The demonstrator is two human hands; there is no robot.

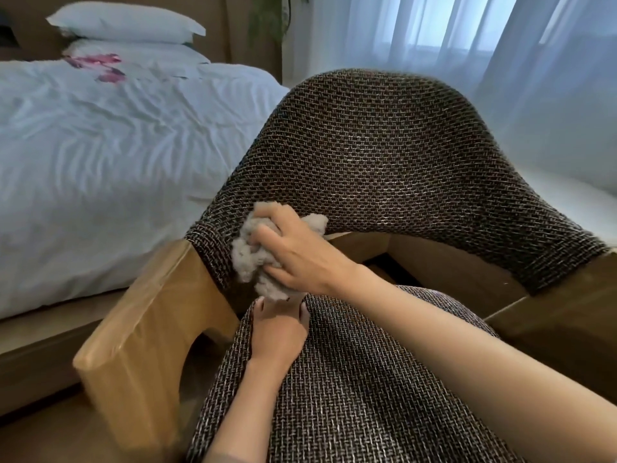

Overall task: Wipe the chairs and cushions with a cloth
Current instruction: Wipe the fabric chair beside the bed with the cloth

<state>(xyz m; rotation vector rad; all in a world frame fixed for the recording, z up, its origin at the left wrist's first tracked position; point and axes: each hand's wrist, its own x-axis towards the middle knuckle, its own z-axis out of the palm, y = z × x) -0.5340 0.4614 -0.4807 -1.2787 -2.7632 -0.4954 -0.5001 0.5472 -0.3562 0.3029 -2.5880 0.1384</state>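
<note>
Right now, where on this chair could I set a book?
Bare: the near middle of the seat cushion, and the left wooden armrest. Crowded: the back-left corner, where right hand, cloth and left hand meet.

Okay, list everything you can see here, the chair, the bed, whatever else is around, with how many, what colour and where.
cloth: one, pale beige, bunched against the chair back's lower left
chair back: one, dark brown weave, centre
seat cushion: one, brown-grey weave, bottom centre
wooden arms: two, tan, either side of the cushion
bed: one, white cover, left
pillows: two, white, stacked top left
curtain: sheer white, top right, count unclear
plant: one, green, top centre, partly cut off
right hand: grips the cloth
left hand: rests on the cushion's rear edge, fingertips hidden
</note>
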